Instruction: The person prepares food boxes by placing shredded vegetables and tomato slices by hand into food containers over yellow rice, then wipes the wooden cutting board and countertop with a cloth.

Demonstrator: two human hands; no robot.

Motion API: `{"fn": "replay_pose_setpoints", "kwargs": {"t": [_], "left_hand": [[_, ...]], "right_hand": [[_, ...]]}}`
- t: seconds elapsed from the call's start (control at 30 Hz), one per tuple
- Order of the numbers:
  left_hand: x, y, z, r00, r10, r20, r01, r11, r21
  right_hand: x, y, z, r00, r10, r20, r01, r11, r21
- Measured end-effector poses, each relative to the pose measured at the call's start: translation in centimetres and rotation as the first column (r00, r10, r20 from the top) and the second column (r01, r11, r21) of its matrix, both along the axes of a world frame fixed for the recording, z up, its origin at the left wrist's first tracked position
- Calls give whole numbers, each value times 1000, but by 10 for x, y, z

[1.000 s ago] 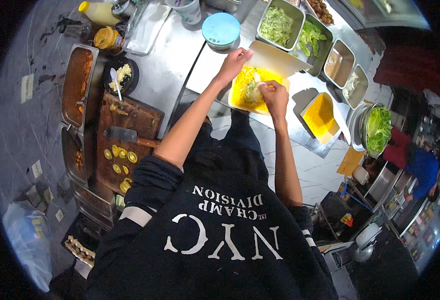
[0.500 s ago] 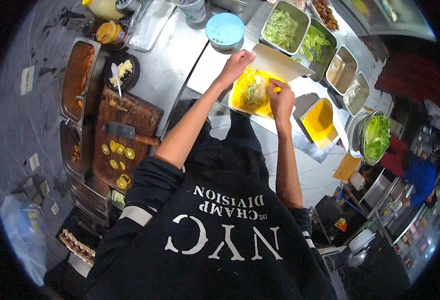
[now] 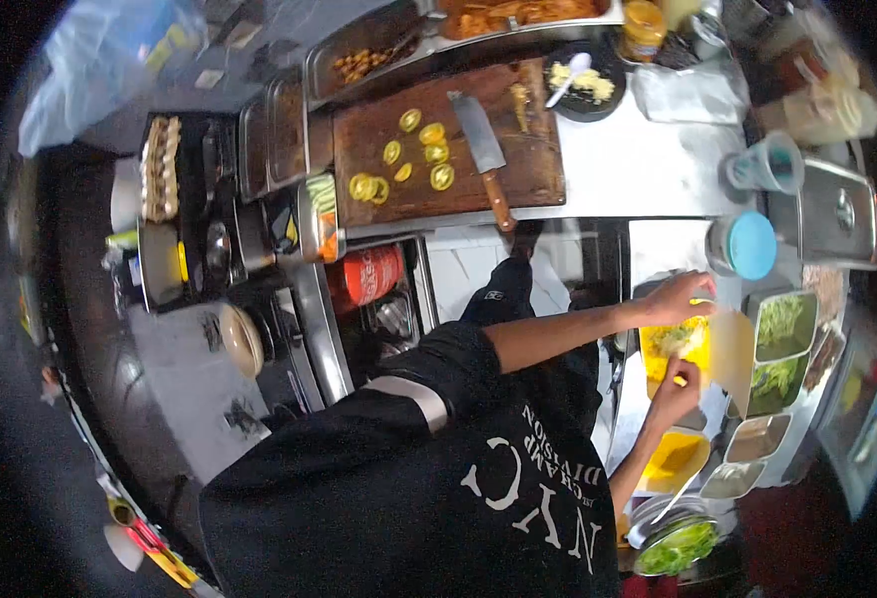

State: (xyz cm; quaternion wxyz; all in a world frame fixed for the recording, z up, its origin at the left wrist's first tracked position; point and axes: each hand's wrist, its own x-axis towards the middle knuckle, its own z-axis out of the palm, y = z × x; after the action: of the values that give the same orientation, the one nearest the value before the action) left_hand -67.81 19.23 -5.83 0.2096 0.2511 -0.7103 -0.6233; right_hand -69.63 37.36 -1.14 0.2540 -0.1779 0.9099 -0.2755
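Left hand (image 3: 672, 297) sits at the left end of the takeaway box (image 3: 721, 371), something yellow at its fingertips (blurry, can't tell if gripped); right hand (image 3: 680, 385) is curled low over the yellow rice (image 3: 659, 370) inside that box, can't tell whether it's clamped on anything. Lid (image 3: 737, 341) is open, shredded lettuce (image 3: 781, 319) just past it, so main risk is a wrist bump shoving the box and spilling rice over its rim
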Motion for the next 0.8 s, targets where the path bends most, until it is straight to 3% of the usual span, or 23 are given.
{"fn": "replay_pose_setpoints", "kwargs": {"t": [0.03, 0.1, 0.13, 0.17, 0.2, 0.23, 0.27, 0.33, 0.37, 0.4, 0.43, 0.47, 0.53, 0.57, 0.67, 0.77, 0.8], "left_hand": [[19, -7, 8, 1000, -12, 1, 12, 1000, -8], [74, -33, 33, 983, -174, 52, 161, 969, 189], [104, -38, 26, 992, -120, -50, 128, 970, 207], [138, -50, 36, 991, -129, 33, 117, 959, 258], [172, -56, 33, 999, -48, -25, 54, 924, 379], [209, -69, 29, 1000, -21, -12, 24, 950, 312], [242, -81, 31, 996, 79, -28, -64, 928, 367], [310, -118, 52, 976, 190, 107, -213, 939, 269], [338, -126, 16, 931, 364, 29, -353, 880, 319], [360, -150, 26, 892, 452, 14, -448, 878, 168], [382, -171, 16, 865, 498, 67, -494, 817, 297], [404, -199, 4, 870, 476, 125, -492, 843, 218], [413, -241, 2, 775, 614, 148, -619, 785, -22], [414, -260, 8, 733, 635, 245, -629, 769, -113], [412, -306, -4, 772, 598, 215, -396, 717, -573], [401, -319, -14, 736, 626, 258, -359, 684, -635], [399, -322, -16, 739, 568, 361, -330, 773, -542]], "right_hand": [[13, -12, 11, 999, 47, 17, -46, 998, -45], [42, -40, 27, 980, 187, -65, -196, 960, -202], [58, -56, 27, 979, 194, -56, -201, 959, -201], [73, -76, 27, 977, 212, 13, -202, 945, -256], [90, -102, 25, 969, 233, 81, -198, 930, -311], [110, -127, 13, 948, 297, 112, -236, 896, -375], [131, -158, 4, 923, 360, 138, -270, 857, -439], [180, -235, 24, 826, 564, 20, -519, 773, -365], [205, -271, 25, 769, 638, -35, -600, 701, -386], [226, -304, 24, 706, 702, -91, -672, 625, -397], [245, -333, 17, 667, 715, -209, -740, 604, -295], [261, -356, 6, 611, 725, -319, -790, 585, -185], [280, -382, -12, 619, 721, -310, -778, 617, -120], [286, -387, -19, 628, 718, -301, -768, 635, -88], [296, -389, -28, 665, 686, -294, -723, 690, -26], [297, -386, -33, 665, 673, -324, -718, 695, -29], [298, -386, -35, 674, 679, -292, -716, 697, -30]]}}
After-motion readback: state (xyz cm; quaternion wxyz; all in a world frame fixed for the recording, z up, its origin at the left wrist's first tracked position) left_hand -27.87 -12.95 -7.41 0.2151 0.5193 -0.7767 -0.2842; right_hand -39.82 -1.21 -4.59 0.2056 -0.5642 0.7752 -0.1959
